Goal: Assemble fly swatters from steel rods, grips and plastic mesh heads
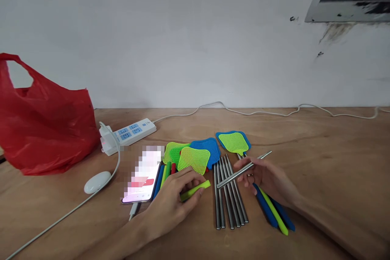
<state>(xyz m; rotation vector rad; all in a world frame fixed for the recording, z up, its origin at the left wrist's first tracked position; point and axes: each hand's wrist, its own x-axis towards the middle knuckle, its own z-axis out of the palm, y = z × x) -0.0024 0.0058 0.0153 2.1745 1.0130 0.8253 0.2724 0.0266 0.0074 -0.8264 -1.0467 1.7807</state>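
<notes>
Just right of a phone (150, 170), coloured handles (159, 180) lie unfitted, and loose mesh heads (194, 159) overlap beyond them. The left hand (170, 199) pinches a lime handle (191, 192) between thumb and fingers, its end apart from the metal rod (234, 176) gripped, tilted, in the right hand's (271, 178) curled fingers. Between the hands, bare rods (233, 203) lie in a row, seemingly unused. Farthest right, lime and blue swatters (234, 143) look already joined, though the right hand hides their middles; most pieces appear left to do.
</notes>
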